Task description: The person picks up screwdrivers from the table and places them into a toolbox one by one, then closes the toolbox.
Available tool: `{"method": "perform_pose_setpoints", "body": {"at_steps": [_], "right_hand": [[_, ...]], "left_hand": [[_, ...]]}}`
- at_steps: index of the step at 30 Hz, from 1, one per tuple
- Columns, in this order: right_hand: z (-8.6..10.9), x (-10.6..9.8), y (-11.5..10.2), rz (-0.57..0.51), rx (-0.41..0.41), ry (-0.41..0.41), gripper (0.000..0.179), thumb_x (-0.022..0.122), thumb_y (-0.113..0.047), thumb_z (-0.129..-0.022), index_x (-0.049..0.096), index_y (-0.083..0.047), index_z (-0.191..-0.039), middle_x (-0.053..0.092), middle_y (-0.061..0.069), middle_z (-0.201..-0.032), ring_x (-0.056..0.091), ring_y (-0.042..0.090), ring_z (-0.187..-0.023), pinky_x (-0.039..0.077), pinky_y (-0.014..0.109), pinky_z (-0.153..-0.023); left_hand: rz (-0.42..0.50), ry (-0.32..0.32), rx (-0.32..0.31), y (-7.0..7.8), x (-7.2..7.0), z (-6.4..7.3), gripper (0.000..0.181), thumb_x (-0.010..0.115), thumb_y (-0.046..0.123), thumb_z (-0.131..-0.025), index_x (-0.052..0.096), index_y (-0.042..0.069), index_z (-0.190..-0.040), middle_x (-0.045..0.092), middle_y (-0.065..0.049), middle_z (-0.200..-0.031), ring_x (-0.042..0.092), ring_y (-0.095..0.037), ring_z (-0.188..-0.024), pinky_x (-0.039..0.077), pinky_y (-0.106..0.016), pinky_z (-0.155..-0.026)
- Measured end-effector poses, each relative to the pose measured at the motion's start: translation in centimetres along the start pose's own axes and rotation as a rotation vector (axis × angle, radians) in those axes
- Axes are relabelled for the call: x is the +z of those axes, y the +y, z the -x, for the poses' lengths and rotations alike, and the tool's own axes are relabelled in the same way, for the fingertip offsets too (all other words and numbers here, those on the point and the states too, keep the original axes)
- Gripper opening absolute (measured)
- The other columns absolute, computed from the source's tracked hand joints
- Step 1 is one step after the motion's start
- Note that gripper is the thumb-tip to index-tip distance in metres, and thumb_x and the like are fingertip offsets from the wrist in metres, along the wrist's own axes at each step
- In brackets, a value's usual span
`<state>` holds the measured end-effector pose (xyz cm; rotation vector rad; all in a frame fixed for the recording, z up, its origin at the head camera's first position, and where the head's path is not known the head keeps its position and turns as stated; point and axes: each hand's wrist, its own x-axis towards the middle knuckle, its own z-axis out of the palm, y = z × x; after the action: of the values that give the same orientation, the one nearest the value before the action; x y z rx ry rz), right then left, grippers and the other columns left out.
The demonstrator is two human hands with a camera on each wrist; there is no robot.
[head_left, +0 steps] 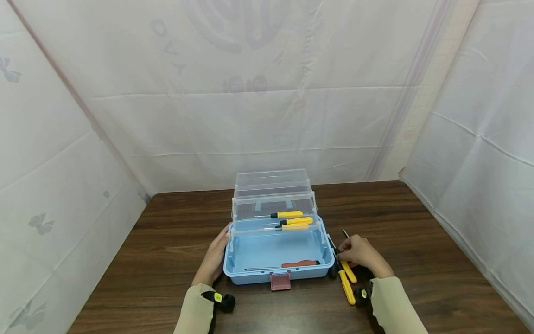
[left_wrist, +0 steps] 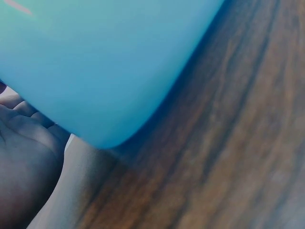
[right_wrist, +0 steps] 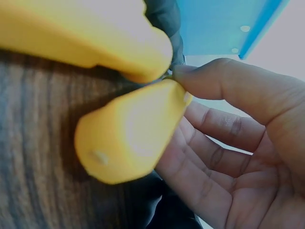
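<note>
A light blue toolbox (head_left: pixel 250 279) stands with its clear lid (head_left: pixel 271 178) raised. My left hand (head_left: pixel 214 257) rests against its left side; the left wrist view shows the palm (left_wrist: pixel 28 167) beside the blue wall, fingers partly hidden. To the right of the box, my right hand (head_left: pixel 364 254) pinches a yellow-handled screwdriver (right_wrist: pixel 133 131) between thumb and fingers near the front of its handle. Another yellow-handled screwdriver (head_left: pixel 346 288) lies beside it, and a black handle (head_left: pixel 333 272) lies against the box wall. Inside the box is a red-handled screwdriver (head_left: pixel 298 264).
Three yellow-handled screwdrivers (head_left: pixel 289 214) lie in the clear upper tray at the back of the toolbox. A pinkish latch (head_left: pixel 280 281) hangs at the front. The dark wooden table (head_left: pixel 167 260) is bordered by white sheeting (head_left: pixel 192 125) behind and on both sides.
</note>
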<state>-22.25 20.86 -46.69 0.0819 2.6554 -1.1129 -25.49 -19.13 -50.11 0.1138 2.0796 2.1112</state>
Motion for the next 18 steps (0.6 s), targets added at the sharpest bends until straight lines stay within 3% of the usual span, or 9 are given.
{"method": "perform_pose_setpoints", "body": {"at_steps": [18], "right_hand": [[0.02, -0.99, -0.22, -0.024, -0.027, -0.002, 0.017, 0.071, -0.008, -0.082, 0.069, 0.003, -0.094, 0.066, 0.008, -0.084, 0.062, 0.015, -0.068, 0.058, 0.034, -0.062]], "left_hand": [[-0.012, -0.005, -0.004, -0.07, -0.12, -0.13, 0.055, 0.033, 0.035, -0.105, 0.021, 0.014, -0.154, 0.018, -0.010, -0.161, 0.012, -0.031, -0.149, 0.015, -0.052, -0.118]]}}
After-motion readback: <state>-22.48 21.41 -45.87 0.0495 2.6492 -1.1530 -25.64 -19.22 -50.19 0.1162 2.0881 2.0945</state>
